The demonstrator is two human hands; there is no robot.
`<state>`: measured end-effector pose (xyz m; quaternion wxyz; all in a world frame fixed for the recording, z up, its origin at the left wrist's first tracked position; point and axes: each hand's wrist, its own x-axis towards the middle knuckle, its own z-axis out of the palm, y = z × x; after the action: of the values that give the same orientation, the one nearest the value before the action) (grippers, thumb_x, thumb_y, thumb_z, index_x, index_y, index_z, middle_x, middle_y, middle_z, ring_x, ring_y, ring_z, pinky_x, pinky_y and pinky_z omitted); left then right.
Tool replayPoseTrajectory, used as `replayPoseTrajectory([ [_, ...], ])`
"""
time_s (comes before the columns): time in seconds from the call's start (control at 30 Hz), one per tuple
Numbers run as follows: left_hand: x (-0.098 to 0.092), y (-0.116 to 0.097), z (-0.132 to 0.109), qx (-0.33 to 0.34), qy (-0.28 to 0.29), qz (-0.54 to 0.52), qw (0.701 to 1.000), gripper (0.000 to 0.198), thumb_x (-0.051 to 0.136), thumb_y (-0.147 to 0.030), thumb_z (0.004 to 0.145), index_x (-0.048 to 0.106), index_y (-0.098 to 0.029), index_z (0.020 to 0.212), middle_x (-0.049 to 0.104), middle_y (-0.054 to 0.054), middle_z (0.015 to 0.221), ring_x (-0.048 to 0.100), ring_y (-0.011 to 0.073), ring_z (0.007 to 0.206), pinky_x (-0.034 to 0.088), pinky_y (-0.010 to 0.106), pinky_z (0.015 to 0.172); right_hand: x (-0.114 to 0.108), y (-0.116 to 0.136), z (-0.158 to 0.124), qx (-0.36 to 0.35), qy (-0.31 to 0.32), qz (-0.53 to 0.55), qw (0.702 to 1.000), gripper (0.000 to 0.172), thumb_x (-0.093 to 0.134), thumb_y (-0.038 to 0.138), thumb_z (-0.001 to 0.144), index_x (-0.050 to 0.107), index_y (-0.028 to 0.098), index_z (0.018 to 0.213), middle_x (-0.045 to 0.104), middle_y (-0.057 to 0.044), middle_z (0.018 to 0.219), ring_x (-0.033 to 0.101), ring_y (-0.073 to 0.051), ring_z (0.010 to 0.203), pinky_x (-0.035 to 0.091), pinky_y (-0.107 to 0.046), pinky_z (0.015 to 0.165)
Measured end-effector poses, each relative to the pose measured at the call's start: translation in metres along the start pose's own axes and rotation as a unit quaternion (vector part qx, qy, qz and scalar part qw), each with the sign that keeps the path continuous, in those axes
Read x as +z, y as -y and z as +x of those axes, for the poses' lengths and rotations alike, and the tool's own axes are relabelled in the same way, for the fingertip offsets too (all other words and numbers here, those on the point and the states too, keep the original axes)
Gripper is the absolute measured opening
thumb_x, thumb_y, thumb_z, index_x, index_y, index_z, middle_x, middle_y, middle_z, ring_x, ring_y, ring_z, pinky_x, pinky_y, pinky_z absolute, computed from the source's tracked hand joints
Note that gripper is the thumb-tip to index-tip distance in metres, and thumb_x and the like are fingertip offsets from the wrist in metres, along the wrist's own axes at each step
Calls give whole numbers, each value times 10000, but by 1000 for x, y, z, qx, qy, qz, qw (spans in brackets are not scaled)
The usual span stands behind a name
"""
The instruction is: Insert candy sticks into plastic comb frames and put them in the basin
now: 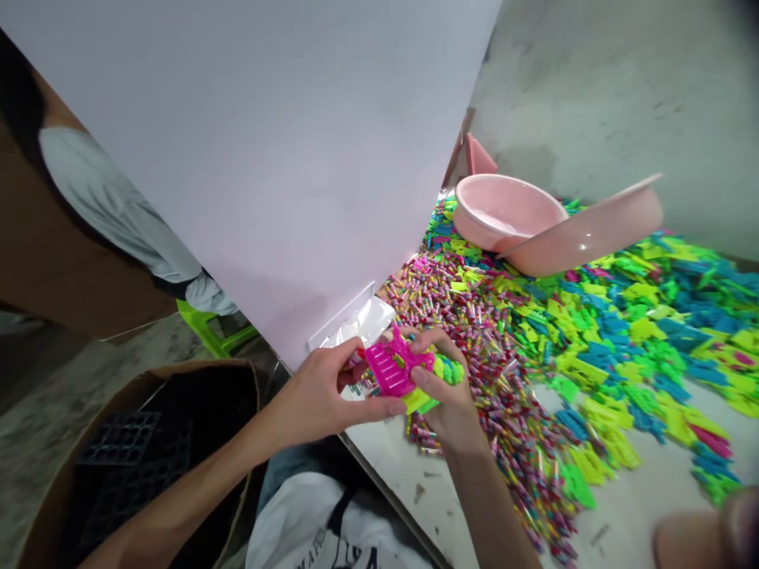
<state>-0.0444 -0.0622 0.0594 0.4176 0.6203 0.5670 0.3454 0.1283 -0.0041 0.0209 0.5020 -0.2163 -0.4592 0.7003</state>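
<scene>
Six to seven o'clock, bottom edge of view: white, dark-printed cloth shirt (281,525) on camera wearer. Small dark capital letters (311,549) on its front, slanting up toward one o'clock; seem to read "MAP". Larger dark lettering near six o'clock, cut by frame edge, word unreadable.

Pink piece (391,370): glossy, ridged plastic
Basins (587,239): smooth, shiny plastic
Panel (308,150): smooth, matt
Box (50,506): matt cardboard
Trays (122,438): faintly shiny plastic
Stool (220,345): smooth plastic
Shirt (296,510): matt cloth
</scene>
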Motion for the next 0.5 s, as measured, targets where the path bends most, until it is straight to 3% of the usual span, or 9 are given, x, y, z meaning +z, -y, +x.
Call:
replayPoseTrajectory([
  [0.13,-1,4,5,3,-2,26,1000,482,796,-554,652,514,-177,756,312,-86,626,255,79,587,210,216,513,-6,-4,1,-11,21,-25,999,205,814,285,720,660,253,852,684,-32,1095,674,-249,963,543,-329,774],
  [0.3,-5,5,10,-6,-1,75,997,492,790,-581,628,565,-167,770,391,-74,633,285,81,584,223,220,517,-11,-10,4,-18,14,-65,998,202,817,291,711,662,248,834,682,-43,1112,658,-267,1008,523,-387,869],
  [0.5,-5,9,14,-13,-11,68,998,498,806,-570,586,544,-175,739,403,-78,620,288,78,570,226,219,508,-15,-15,3,-32,13,-75,997,195,814,301,711,661,248,819,682,-56,1115,648,-280,1027,519,-409,874],
])
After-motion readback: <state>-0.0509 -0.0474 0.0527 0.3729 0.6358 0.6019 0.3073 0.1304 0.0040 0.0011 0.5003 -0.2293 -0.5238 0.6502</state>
